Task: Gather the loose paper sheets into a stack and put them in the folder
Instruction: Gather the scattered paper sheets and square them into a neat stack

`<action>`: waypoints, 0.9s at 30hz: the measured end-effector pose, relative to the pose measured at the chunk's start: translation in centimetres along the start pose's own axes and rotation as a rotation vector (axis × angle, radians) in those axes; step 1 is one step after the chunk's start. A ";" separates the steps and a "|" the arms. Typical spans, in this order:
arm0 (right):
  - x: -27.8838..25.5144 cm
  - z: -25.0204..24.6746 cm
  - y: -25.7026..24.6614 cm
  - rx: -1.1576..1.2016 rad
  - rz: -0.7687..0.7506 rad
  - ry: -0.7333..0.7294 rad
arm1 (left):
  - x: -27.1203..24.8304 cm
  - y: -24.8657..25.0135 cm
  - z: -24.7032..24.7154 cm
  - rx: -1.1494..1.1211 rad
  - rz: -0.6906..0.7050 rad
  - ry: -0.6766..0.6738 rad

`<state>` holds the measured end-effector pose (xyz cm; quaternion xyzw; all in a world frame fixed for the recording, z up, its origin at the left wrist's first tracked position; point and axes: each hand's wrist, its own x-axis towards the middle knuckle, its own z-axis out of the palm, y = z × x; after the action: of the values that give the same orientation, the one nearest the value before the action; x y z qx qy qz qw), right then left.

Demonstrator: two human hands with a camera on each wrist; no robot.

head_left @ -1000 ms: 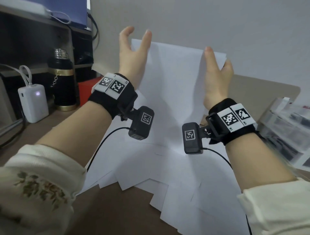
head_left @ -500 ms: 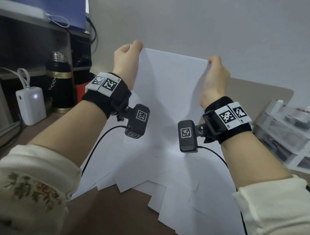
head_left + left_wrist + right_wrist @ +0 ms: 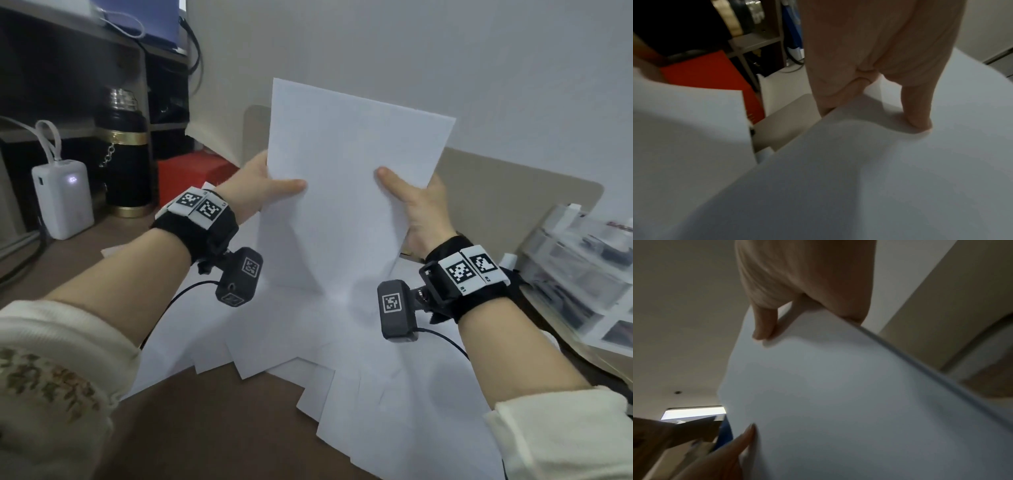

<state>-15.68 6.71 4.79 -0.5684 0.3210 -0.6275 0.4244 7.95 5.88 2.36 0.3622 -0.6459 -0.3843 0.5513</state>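
Note:
I hold a stack of white paper sheets upright and tilted above the desk, its lower corner down among the loose sheets fanned across the brown desk. My left hand grips the stack's left edge, thumb across the front. My right hand grips the right edge the same way. In the left wrist view the thumb presses on the stack; in the right wrist view the stack is pinched between thumb and fingers. The beige folder lies behind the sheets against the wall.
A black and gold flask, a white power bank and a red box stand at the left under dark shelves. Clear plastic drawers with printed photos sit at the right. Bare brown desk lies nearest me.
My hands slid from the top corners of the sheets down to their side edges and closed on them. The stack has been lifted upright and turned slightly.

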 end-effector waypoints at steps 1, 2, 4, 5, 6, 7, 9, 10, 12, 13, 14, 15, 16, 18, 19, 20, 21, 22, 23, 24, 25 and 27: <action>-0.1 -0.3 0.6 -0.037 0.043 -0.016 | -0.3 -0.6 0.0 -0.027 -0.048 -0.019; -0.2 -0.6 1.2 -0.080 0.077 -0.032 | -0.5 -1.3 -0.1 -0.048 -0.105 -0.036; -0.5 -1.1 2.4 -0.143 0.139 -0.060 | -0.9 -2.3 -0.3 -0.039 -0.248 -0.059; -0.7 -1.4 3.0 -0.164 0.160 -0.082 | -1.1 -2.6 -0.3 -0.025 -0.310 -0.067; -0.8 -1.6 3.6 -0.172 0.186 -0.104 | -1.3 -3.0 -0.4 -0.013 -0.358 -0.075; -0.8 -1.8 4.1 -0.183 0.214 -0.125 | -1.4 -3.2 -0.3 -0.001 -0.395 -0.077; -0.9 -1.9 4.9 -0.176 0.252 -0.123 | -1.5 -3.8 0.0 0.014 -0.444 -0.043; -1.0 -1.8 5.1 -0.167 0.251 -0.094 | -1.4 -4.0 0.2 0.018 -0.458 -0.022; -1.0 -1.4 5.3 -0.162 0.212 -0.028 | -1.3 -4.2 0.6 0.006 -0.452 0.024; -1.0 -1.2 5.3 -0.172 0.193 -0.002 | -1.2 -4.3 0.7 -0.003 -0.433 0.045; -0.9 -1.1 5.2 -0.173 0.184 0.011 | -1.0 -4.3 0.7 -0.009 -0.410 0.065; -0.8 -1.0 5.1 -0.179 0.185 0.020 | -1.0 -4.1 0.7 -0.010 -0.387 0.079; -0.7 -1.0 4.9 -0.173 0.189 0.037 | -1.1 -3.8 0.6 -0.004 -0.368 0.086; -0.6 -0.9 4.2 -0.165 0.219 0.056 | -1.2 -3.2 0.1 -0.011 -0.342 0.072; -0.3 -0.9 4.1 -0.153 0.241 0.071 | -1.4 -2.8 -0.1 -0.011 -0.337 0.050; 0.0 -1.0 3.9 -0.153 0.271 0.068 | -1.6 -2.4 -0.3 -0.005 -0.336 0.017; 0.2 -0.9 3.8 -0.170 0.310 0.047 | -1.7 -2.2 -0.6 -0.003 -0.348 -0.020; 0.5 -0.7 3.8 -0.192 0.347 0.035 | -1.8 -2.2 -0.9 0.005 -0.363 -0.046; 0.5 -0.5 3.7 -0.222 0.384 0.016 | -2.0 -2.1 -1.3 0.014 -0.379 -0.059; 0.4 0.0 3.7 -0.242 0.416 0.017 | -2.2 -2.2 -1.6 0.021 -0.391 -0.051; 0.5 0.3 3.8 -0.238 0.433 0.003 | -2.4 -2.4 -2.0 0.027 -0.400 -0.032; 0.4 1.1 4.3 -0.231 0.469 -0.028 | -2.9 -2.7 -2.5 0.033 -0.420 0.037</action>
<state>-13.92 4.59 1.34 -0.5316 0.5078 -0.4631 0.4949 10.87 7.05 -1.07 0.5049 -0.5523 -0.4731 0.4650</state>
